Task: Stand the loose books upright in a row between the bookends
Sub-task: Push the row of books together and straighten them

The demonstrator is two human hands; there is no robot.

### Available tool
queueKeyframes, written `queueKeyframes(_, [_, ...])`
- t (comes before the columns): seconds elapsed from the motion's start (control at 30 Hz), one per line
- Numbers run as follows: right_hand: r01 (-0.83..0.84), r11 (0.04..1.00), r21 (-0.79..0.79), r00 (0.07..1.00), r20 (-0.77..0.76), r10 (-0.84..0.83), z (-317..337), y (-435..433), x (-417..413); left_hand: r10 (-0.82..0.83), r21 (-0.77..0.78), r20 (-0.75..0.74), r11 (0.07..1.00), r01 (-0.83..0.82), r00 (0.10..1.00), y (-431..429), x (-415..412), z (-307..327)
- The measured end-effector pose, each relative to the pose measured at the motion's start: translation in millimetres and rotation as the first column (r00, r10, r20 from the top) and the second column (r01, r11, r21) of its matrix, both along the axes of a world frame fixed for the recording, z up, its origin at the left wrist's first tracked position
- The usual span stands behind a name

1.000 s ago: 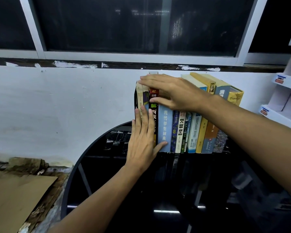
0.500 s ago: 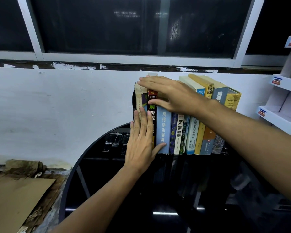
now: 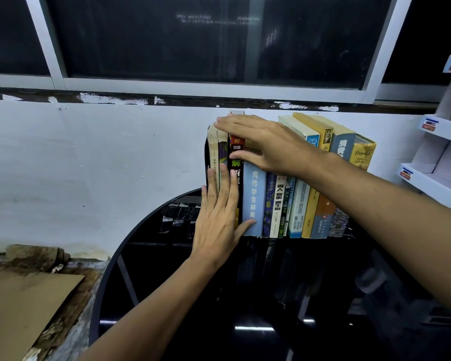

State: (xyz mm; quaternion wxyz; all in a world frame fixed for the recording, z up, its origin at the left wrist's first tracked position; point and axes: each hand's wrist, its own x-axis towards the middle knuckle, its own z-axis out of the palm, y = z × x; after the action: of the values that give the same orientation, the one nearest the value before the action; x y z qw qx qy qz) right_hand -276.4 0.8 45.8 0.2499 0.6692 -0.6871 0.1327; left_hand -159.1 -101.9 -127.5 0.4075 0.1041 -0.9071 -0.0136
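Note:
A row of several books [image 3: 294,204] stands upright on the round black glass table [image 3: 120,259], against the white wall. A thin black bookend [image 3: 206,162] shows at the row's left end; the right bookend is hidden. My left hand [image 3: 219,220] lies flat, fingers together, against the spines of the leftmost books, with its thumb on the light blue book [image 3: 254,201]. My right hand [image 3: 266,144] rests palm down over the tops of the left books, fingers spread. The rightmost books, ending with a worn yellow one [image 3: 361,153], lean slightly to the left.
A white tiered cardboard display rack [image 3: 438,157] stands at the right, close to the row. Brown cardboard [image 3: 24,303] lies on a damaged surface at the lower left. A dark window runs above the wall. The glass table top reflects lights near its front.
Both hands stay pressed on the left books in nearly the same places. The view has shifted slightly; the books have not visibly moved.

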Motion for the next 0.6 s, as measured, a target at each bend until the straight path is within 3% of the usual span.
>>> queueKeyframes(0.3, [-0.001,1.0,0.009,1.0,0.025,0.0,-0.3,-1.4,1.5,0.024,-0.038,0.032,0.999,-0.023,0.999,-1.0,2.6,0.7])
queueKeyframes(0.6, [-0.032,0.99,0.137,0.999,0.021,0.03,8.4,3.4,-2.0,0.039,-0.09,0.022,0.995,-0.036,0.999,-4.4,1.8,-0.6])
